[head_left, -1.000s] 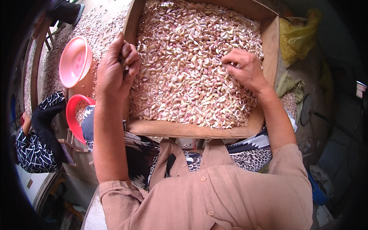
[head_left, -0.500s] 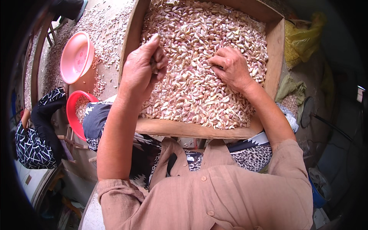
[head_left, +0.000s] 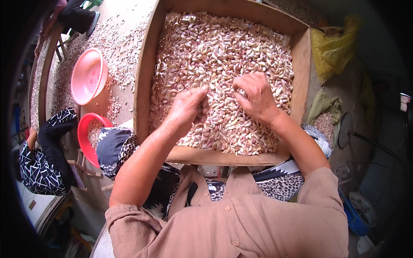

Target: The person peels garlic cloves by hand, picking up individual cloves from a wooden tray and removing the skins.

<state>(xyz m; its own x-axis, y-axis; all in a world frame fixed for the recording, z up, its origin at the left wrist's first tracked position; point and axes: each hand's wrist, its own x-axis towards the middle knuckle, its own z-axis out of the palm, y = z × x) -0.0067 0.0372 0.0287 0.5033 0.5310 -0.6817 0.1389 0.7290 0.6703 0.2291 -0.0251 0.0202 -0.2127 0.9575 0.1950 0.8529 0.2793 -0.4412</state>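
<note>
Loose garlic cloves [head_left: 223, 47], whitish to purple, fill a shallow wooden tray [head_left: 144, 77] in front of me. Above the middle of the pile, my left hand [head_left: 189, 105] is closed with its fingers curled in; what lies inside the fist is hidden. My right hand [head_left: 256, 96] is a short way to its right, low over the cloves. Its fingers are bent toward the thumb, with pale cloves showing around the fingertips. I cannot make out whether one is pinched there. The two hands are apart, fingertips facing each other.
Left of the tray stand a pink basin [head_left: 89, 76] and a red basin [head_left: 88, 146] with cloves in it. More cloves cover the floor [head_left: 122, 38]. A yellow sack [head_left: 333, 49] and a greenish sack [head_left: 325, 107] lie right. Another person [head_left: 47, 155] sits far left.
My left hand has come down and to the right, nearer my right hand, still closed. The right hand stays over the cloves with its fingers bent. The whole view has shifted slightly.
</note>
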